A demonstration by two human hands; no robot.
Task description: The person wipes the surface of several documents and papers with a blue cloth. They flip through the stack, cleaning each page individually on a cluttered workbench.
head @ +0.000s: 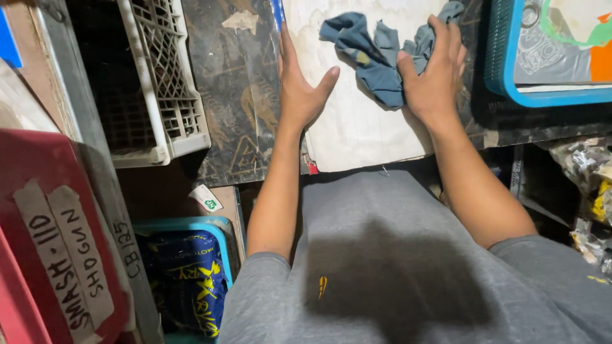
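from the head camera, looking straight down: the left hand [301, 83] lies flat with fingers together and thumb spread out, pressing on the left edge of a pale, stained board [357, 127] that rests on a dark, scuffed surface [233, 95]. the right hand [435, 73] is open and spread, palm down on a crumpled blue-grey rag [373, 54], which sits on the upper part of the board, between the two hands and partly under the right fingers. neither hand is pinching anything; both press downward.

to the left of the board stands a cream plastic crate [162, 83] with lattice walls. at upper right a blue plastic basket [510, 70] holds flat printed sheets. lower left, a red box [38, 210] with tape strips on its lid lies beside a blue tray [217, 236] holding a dark blue and yellow packet [185, 280]. the person's grey shirt [395, 267] fills the bottom of the view. crinkled wrappers [586, 172] show at the right edge.
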